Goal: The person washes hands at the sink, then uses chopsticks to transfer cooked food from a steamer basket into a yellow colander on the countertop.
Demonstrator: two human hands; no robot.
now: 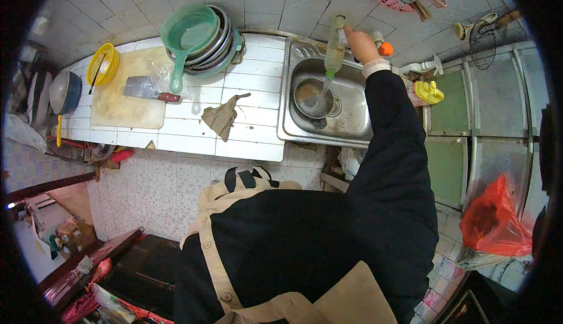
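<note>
My right hand reaches over the back of the sink, fingers curled beside the upper end of a translucent green plastic tube. What the fingers close around is hidden. Below the tube's narrow end, what looks like water runs into a round metal pot with cloudy liquid in it. This pot stands in the left part of the stainless steel sink. Just right of the hand is an orange knob-like piece. My left hand does not show; only the black right sleeve crosses the view.
Left of the sink, a brown rag lies on the white tiled counter. Further left are a cleaver on a cutting board, stacked basins with a green dipper, and a yellow basket. A yellow-capped bottle stands right.
</note>
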